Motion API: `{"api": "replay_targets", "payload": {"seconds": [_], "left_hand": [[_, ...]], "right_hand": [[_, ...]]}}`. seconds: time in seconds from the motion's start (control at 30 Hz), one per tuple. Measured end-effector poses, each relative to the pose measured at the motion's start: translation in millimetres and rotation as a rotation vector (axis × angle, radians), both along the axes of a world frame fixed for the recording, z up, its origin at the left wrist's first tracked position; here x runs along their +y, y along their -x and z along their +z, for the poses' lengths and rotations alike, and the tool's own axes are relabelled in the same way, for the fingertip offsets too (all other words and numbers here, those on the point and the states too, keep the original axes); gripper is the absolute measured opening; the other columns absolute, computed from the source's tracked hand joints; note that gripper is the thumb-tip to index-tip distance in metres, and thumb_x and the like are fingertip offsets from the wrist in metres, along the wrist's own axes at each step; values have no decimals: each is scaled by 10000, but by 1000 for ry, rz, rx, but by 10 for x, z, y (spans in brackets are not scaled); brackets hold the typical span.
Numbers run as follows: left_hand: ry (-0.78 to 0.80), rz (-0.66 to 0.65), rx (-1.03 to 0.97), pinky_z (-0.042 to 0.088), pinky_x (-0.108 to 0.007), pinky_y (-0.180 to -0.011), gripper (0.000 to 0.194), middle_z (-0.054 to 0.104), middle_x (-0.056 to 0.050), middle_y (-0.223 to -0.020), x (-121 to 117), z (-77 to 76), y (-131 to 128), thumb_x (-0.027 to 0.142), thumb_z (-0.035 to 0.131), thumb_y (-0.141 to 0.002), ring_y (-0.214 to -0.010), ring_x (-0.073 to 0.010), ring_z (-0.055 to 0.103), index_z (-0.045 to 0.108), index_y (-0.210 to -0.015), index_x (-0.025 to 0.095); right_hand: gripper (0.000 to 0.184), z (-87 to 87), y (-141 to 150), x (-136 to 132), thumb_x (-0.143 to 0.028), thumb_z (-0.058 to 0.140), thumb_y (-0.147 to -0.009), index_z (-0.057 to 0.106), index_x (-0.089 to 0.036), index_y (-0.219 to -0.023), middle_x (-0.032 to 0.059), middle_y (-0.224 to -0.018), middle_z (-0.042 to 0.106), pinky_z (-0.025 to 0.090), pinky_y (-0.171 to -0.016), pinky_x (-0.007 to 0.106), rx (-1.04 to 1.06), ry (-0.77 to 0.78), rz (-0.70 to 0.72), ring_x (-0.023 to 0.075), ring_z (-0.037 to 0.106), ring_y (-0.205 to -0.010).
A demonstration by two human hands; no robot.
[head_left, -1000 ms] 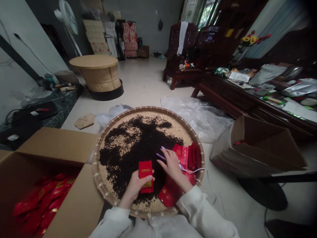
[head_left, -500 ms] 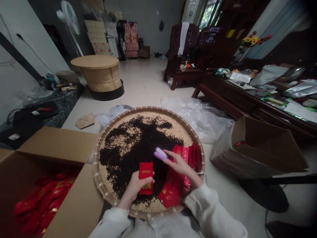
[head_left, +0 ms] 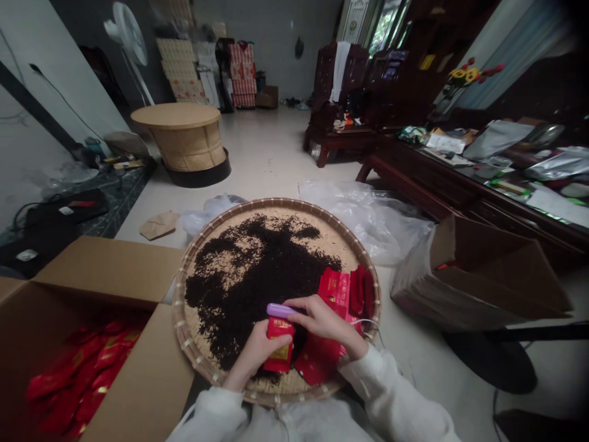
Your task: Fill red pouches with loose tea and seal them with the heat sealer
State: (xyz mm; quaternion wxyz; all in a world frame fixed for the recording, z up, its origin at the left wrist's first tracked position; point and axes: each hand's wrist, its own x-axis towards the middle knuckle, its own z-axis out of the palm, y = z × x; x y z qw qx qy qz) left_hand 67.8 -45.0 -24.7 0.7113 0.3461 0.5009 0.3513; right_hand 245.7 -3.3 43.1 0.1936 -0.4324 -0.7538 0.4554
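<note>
My left hand (head_left: pixel 255 353) grips a red tea packet (head_left: pixel 279 347) with gold print, upright over the tray. My right hand (head_left: pixel 322 322) is shut on a small purple handheld sealer (head_left: pixel 280 310), whose tip rests at the packet's top edge. A thin white cord (head_left: pixel 368 322) trails from my right hand over the rim. Both hands are above a round bamboo tray (head_left: pixel 276 202) holding a heap of loose black tea leaves (head_left: pixel 257 270). Several red packets (head_left: pixel 335 291) lie in the tray beside my right hand, and another (head_left: pixel 317 359) lies below it.
An open cardboard box (head_left: pixel 110 270) full of red packets (head_left: pixel 78 380) stands at lower left. Clear plastic sheeting (head_left: pixel 368 221) lies behind the tray. A second cardboard box (head_left: pixel 478 276) stands at right, below a cluttered dark wooden table (head_left: pixel 414 178).
My right hand has moved left and down, bringing the purple sealer from above the tea onto the top of the red packet. The packet in my left hand has shifted slightly down and right.
</note>
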Motion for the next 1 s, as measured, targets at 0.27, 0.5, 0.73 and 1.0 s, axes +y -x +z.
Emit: {"api": "replay_targets", "payload": {"seconds": [0.27, 0.5, 0.73, 1.0], "left_hand": [[-141, 251, -65, 479, -242, -607, 500, 724, -50, -811, 80, 122, -41, 503, 763, -631, -672, -172, 641, 654, -959, 141], [-150, 237, 12, 447, -224, -565, 431, 696, -20, -718, 86, 112, -8, 484, 748, -640, -602, -144, 592, 669, -879, 133], [-164, 241, 43, 441, -236, -572, 422, 684, -24, -719, 89, 110, -6, 485, 742, -640, -609, -155, 592, 676, -866, 134], [-139, 244, 30, 442, -234, -566, 435, 686, -21, -712, 87, 126, -7, 489, 743, -633, -596, -148, 589, 668, -867, 130]], "right_hand": [[386, -17, -4, -12, -458, 489, -927, 694, -172, -1085, 38, -924, 730, 441, -693, 234, -15, -18, 52, 184, 628, -766], [416, -21, 18, -28, -494, 467, -930, 702, -172, -1052, 43, -895, 730, 430, -670, 231, -37, -11, 66, 187, 625, -750], [388, 7, 36, -38, -464, 471, -938, 704, -166, -1025, 46, -894, 728, 422, -654, 228, -50, -16, 67, 186, 636, -740], [364, 15, 44, -49, -435, 471, -944, 699, -163, -1025, 56, -895, 729, 414, -635, 221, -76, -36, 69, 196, 653, -756]]}}
